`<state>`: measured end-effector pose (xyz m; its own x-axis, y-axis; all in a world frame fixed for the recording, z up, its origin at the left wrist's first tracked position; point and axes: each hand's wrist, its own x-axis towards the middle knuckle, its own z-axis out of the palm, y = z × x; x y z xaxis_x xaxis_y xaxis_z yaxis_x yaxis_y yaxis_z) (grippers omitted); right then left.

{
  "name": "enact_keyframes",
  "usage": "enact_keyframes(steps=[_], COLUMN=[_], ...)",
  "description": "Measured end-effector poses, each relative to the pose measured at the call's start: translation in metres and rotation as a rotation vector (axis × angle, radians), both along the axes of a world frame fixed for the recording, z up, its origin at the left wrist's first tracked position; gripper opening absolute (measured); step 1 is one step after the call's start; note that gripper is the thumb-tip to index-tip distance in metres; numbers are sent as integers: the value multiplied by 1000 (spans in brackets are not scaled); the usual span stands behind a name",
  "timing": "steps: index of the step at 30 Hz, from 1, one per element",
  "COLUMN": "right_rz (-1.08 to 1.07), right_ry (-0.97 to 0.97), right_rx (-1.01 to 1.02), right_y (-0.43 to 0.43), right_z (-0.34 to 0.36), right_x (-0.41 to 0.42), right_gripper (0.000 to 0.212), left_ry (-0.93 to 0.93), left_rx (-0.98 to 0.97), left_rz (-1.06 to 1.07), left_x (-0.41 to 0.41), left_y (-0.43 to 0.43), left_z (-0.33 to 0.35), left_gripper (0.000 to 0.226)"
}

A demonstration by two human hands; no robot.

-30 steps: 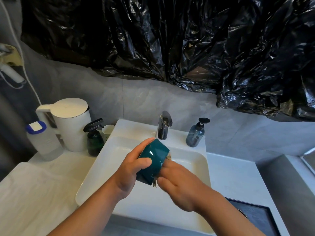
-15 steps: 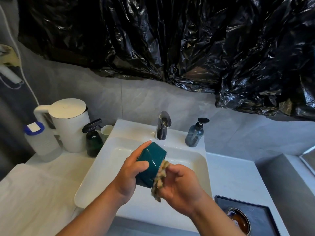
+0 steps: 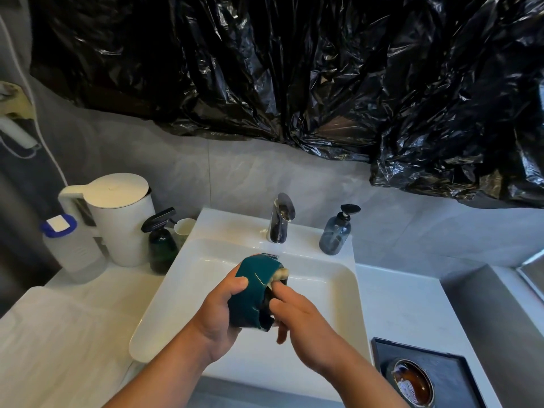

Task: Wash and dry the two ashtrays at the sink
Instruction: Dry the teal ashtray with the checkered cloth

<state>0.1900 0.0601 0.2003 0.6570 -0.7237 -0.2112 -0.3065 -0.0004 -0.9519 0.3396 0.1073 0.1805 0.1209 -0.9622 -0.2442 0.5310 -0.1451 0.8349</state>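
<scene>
Left hand [image 3: 217, 315] wraps thumb and fingers round the teal ashtray [image 3: 250, 293], tipped on its side over the sink [image 3: 164, 304], likely so drips fall into the basin and the open face meets the other hand. Right hand [image 3: 303, 319] reaches into that face, where a pale pad [image 3: 281, 272] shows at the rim. Whether it pinches or merely pushes the pad I cannot tell. At near right, the second ashtray [image 3: 412, 381] waits in a dark tray [image 3: 450, 366], seemingly unwashed.
</scene>
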Motion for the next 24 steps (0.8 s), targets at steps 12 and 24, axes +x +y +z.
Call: enact_keyframes(steps=[12, 24], right_rz=[158, -37], right_ry=[-83, -112], right_rx=[334, 158], right_y=[-10, 5], right_z=[21, 14], right_x=[-6, 6], right_gripper=[49, 53], left_ry=[-12, 70], left_rx=[14, 92], left_rz=[47, 60], left_x=[3, 4], left_y=[0, -3], left_z=[2, 3], left_gripper=[59, 50])
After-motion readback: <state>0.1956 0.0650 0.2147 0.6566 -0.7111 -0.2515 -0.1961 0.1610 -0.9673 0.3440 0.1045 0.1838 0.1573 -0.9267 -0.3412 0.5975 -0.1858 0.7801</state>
